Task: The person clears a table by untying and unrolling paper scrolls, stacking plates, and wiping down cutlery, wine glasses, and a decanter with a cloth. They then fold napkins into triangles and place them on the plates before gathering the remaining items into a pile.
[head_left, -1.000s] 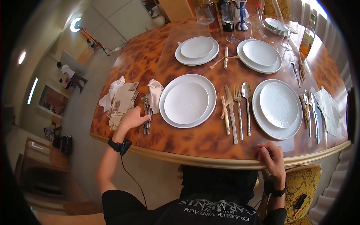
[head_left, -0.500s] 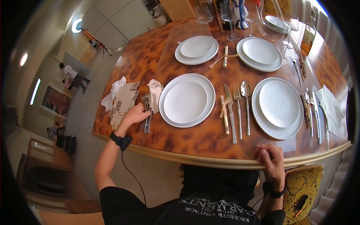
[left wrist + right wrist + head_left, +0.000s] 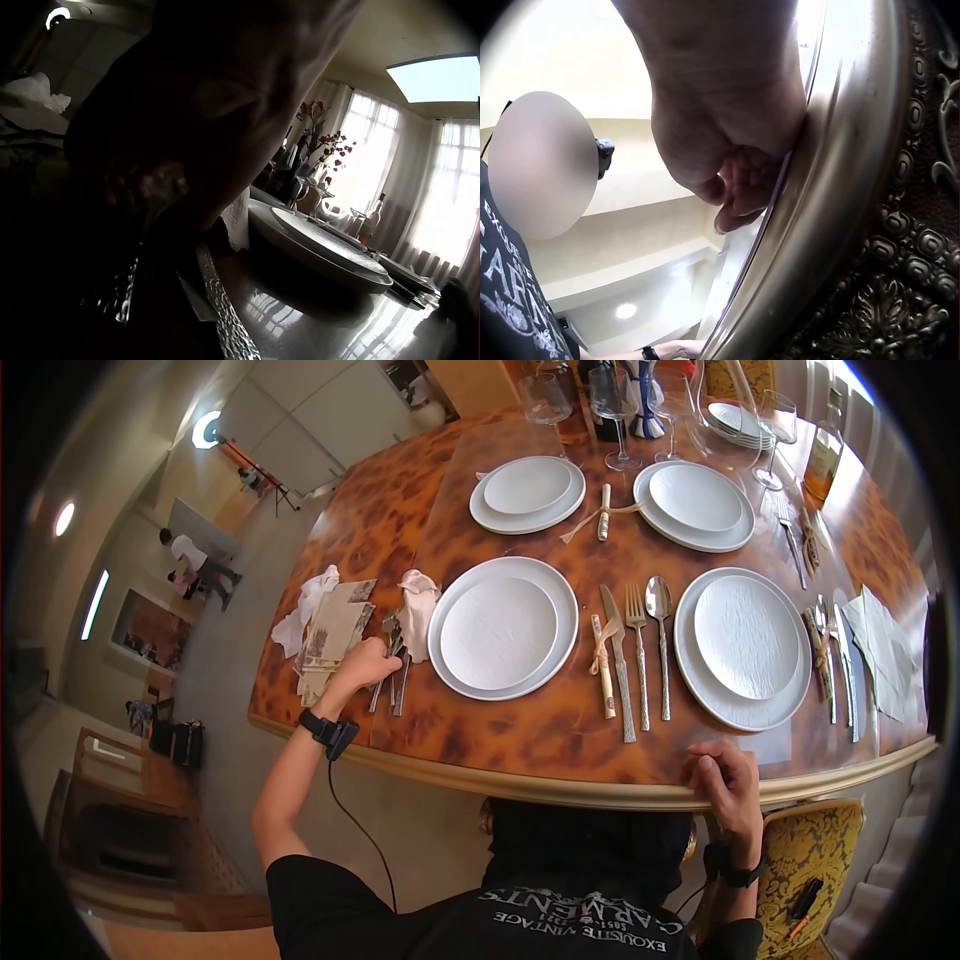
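In the head view my left hand (image 3: 367,662) pinches a piece of silver cutlery, its handle (image 3: 375,696) pointing toward the table's front edge; the fingers cover the upper part. The left wrist view shows that textured handle (image 3: 127,289) below the dark hand (image 3: 202,112), apart from a knife-like piece (image 3: 225,315). Other cutlery (image 3: 401,692) lies just right of the hand, beside a pink cloth (image 3: 418,600). My right hand (image 3: 727,782) rests at the table's front edge, fingers loosely curled and holding nothing; the right wrist view shows this hand (image 3: 731,135) against the rim (image 3: 840,157).
Left of the cutlery lie patterned paper napkins (image 3: 340,622) and a white cloth (image 3: 305,610). Stacked plates (image 3: 498,632) stand right of the pink cloth, with a tied knife (image 3: 604,675), fork (image 3: 637,650) and spoon (image 3: 660,645) beyond. Wine glasses (image 3: 620,425) and a bottle (image 3: 824,455) stand farther back.
My left hand has closed from spread fingers into a pinch over the cutlery, and one handle has shifted left, away from the rest. The right hand has stayed in place.
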Demonstrator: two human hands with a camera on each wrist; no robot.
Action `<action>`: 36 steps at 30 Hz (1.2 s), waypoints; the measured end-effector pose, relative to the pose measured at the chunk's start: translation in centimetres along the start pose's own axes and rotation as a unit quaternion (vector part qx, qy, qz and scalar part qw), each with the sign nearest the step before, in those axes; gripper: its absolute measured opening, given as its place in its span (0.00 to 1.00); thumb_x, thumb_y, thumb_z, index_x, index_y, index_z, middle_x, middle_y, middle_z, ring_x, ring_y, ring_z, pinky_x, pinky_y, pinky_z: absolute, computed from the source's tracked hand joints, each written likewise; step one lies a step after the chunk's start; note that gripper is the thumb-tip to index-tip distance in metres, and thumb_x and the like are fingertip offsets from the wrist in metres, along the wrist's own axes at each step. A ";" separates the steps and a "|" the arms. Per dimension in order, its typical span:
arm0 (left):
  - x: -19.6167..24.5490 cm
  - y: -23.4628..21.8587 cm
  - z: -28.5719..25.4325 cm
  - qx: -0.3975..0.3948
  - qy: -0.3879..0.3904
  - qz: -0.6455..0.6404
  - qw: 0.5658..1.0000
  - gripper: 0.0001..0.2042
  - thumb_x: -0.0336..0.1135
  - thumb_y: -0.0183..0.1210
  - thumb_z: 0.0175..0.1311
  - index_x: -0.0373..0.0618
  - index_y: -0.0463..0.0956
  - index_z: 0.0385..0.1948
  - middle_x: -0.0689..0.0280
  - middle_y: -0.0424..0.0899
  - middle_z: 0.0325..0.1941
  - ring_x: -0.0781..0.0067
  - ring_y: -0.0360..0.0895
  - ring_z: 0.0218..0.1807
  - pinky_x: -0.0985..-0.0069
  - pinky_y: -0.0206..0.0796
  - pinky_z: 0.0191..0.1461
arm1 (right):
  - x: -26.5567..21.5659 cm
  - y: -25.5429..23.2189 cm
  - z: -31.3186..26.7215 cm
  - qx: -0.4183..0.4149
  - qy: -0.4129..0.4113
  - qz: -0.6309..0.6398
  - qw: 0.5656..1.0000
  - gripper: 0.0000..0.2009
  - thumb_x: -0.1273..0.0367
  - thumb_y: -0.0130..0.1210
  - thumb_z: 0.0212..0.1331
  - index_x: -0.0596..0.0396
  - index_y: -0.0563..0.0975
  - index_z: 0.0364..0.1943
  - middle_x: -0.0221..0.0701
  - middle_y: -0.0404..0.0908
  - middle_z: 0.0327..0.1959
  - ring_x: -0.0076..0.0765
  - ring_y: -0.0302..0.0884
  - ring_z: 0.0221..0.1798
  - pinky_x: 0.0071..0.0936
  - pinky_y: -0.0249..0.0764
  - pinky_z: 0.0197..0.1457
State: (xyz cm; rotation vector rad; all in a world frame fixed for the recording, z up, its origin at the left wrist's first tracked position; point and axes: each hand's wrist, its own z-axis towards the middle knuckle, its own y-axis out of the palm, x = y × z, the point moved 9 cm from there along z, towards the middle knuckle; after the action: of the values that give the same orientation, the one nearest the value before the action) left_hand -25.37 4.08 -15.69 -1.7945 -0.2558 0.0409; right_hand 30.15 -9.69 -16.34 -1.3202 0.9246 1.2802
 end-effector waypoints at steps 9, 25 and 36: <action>1.6 0.0 -3.0 0.079 0.024 0.145 0.986 0.13 0.35 0.51 0.61 0.29 0.75 0.33 0.38 0.82 0.33 0.39 0.81 0.40 0.51 0.72 0.46 | -0.4 0.1 0.2 -0.002 -0.008 -0.012 1.000 0.08 0.75 0.49 0.66 0.65 0.79 0.40 0.33 0.81 0.26 0.23 0.77 0.25 0.20 0.72 0.29; -3.2 -3.3 -7.8 0.119 -0.058 0.110 0.985 0.10 0.33 0.46 0.69 0.33 0.70 0.39 0.41 0.80 0.33 0.36 0.78 0.41 0.48 0.68 0.45 | 0.6 0.0 0.2 -0.012 0.037 0.023 0.999 0.09 0.71 0.49 0.68 0.64 0.78 0.41 0.32 0.80 0.27 0.21 0.75 0.25 0.19 0.70 0.28; -3.9 -5.8 -9.4 0.208 -0.054 0.137 0.967 0.11 0.30 0.48 0.65 0.33 0.69 0.44 0.42 0.81 0.33 0.37 0.79 0.40 0.46 0.68 0.44 | 0.4 0.0 0.3 -0.015 0.029 0.028 0.999 0.09 0.72 0.49 0.68 0.64 0.78 0.42 0.30 0.79 0.26 0.20 0.75 0.25 0.17 0.70 0.27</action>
State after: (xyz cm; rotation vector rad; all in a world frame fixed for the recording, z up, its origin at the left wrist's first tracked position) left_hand -28.52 -4.44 -8.26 -1.3979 -0.0656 0.3651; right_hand 30.13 -9.39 -16.68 -1.3694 0.9919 1.3081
